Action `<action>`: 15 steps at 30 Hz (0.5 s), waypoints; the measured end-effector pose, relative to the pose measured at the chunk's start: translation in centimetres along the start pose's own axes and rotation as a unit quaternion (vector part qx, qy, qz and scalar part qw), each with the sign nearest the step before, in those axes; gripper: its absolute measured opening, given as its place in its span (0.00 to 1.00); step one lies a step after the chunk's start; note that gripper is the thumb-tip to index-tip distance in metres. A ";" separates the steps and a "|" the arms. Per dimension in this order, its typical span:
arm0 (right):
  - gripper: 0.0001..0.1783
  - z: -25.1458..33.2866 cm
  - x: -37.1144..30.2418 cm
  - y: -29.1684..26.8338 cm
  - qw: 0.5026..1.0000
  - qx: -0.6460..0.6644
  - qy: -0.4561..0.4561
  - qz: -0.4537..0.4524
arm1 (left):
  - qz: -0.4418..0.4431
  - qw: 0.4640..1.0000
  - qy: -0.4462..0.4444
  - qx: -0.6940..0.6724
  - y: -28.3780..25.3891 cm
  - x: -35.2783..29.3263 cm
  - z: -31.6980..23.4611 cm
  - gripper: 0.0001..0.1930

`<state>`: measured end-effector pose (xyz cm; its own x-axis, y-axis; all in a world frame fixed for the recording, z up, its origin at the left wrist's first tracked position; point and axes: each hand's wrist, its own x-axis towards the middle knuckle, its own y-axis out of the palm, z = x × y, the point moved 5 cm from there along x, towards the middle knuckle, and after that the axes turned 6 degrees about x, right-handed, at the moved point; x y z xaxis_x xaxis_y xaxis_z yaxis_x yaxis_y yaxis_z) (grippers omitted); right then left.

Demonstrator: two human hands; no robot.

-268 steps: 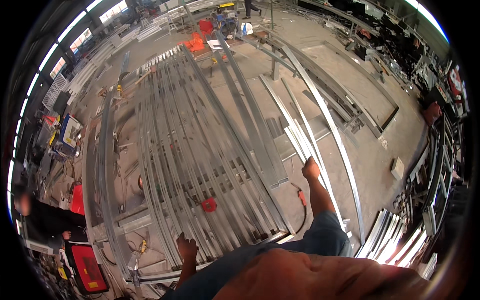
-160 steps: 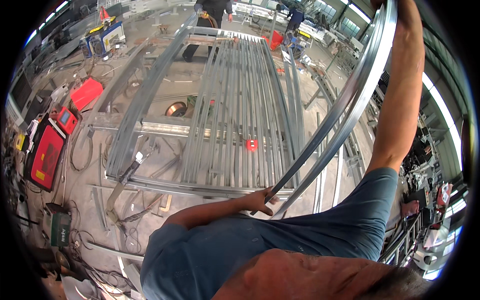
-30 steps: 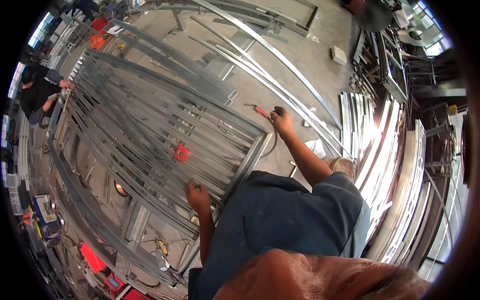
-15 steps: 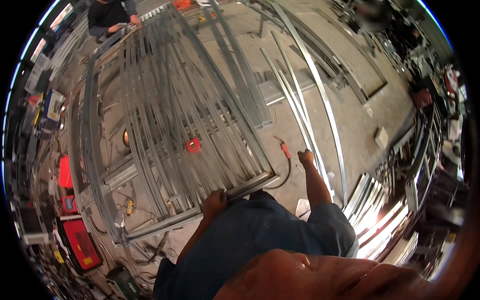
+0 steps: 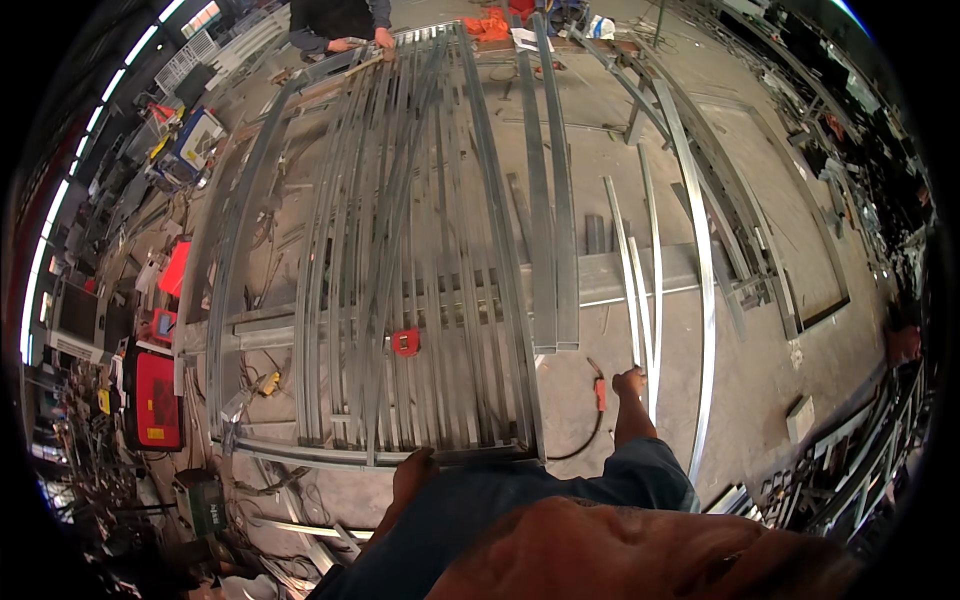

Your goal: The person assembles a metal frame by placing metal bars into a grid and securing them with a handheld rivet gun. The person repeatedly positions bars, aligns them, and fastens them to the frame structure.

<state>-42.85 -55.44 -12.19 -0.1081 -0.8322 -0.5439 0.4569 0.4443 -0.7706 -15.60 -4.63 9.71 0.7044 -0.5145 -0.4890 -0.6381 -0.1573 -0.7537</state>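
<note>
A large grey metal frame (image 5: 497, 270) lies before me, with many long thin metal bars (image 5: 345, 260) inside it. My left hand (image 5: 412, 474) is closed on the frame's near rail; its fingers are partly hidden. Out to the right, my right hand (image 5: 629, 382) forms a fist around the near part of a slim metal strip (image 5: 630, 290). Beside it, more slim strips (image 5: 656, 270) run away from me. On the bars sits a red tape measure (image 5: 405, 342). Between frame and right hand lies a red-handled welding holder (image 5: 600, 393) on a black cable.
Another person's hands (image 5: 383, 38) work at the frame's far end. A long bright strip (image 5: 702, 260) curves past on my right. Two wide channels (image 5: 541, 200) lie along the frame's right side. Red cases (image 5: 158, 400) stand at left, and stacked metal (image 5: 860, 440) at right.
My view has tilted up and turned, so the scene sits lower and further right. Both hands keep to the same places, left on the rail, right at the strips.
</note>
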 end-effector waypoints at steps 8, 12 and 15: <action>0.32 -0.8 3.3 1.7 0.998 -0.038 -0.030 0.038 | 0.010 1.000 0.024 -0.017 -0.2 2.6 -0.8 0.22; 0.20 -1.7 1.4 6.8 0.975 -0.048 -0.209 0.060 | 0.000 0.995 0.074 0.063 -1.3 5.3 -4.4 0.23; 0.19 -2.1 -5.7 7.0 0.975 0.038 -0.219 0.001 | -0.019 0.995 0.093 0.026 -2.2 5.3 -5.3 0.23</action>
<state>-40.90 -46.92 -15.15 0.2723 -0.9005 -0.3390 0.5227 0.4342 -0.7336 -12.15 -11.50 11.08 0.6541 -0.6575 -0.3740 -0.5920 -0.1372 -0.7942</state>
